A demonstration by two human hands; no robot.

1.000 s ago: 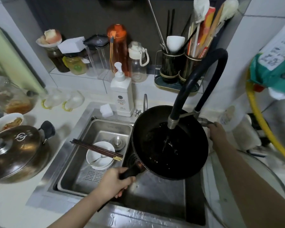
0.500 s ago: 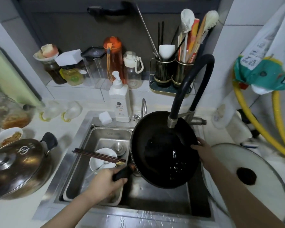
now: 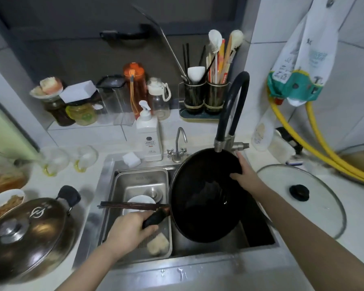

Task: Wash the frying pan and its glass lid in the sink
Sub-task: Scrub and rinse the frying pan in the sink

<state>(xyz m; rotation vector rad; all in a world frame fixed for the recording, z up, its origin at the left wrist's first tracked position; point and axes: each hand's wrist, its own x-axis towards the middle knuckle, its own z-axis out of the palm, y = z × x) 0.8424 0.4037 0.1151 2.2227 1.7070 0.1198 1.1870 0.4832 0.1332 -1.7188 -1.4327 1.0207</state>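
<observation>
Right hand (image 3: 245, 179) moved into frying pan (image 3: 204, 198)

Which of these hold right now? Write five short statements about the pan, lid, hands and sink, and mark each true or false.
1. The left hand grips the frying pan by its handle. True.
2. The glass lid sits on the frying pan. False: it lies on the counter right of the sink.
3. The right hand rests on the pan's far rim, fingers inside. True.
4. The chopsticks stand in the utensil holder. False: they lie across the white bowl in the steel basin.
5. The pan lies flat on the sink floor. False: it is held tilted.
</observation>
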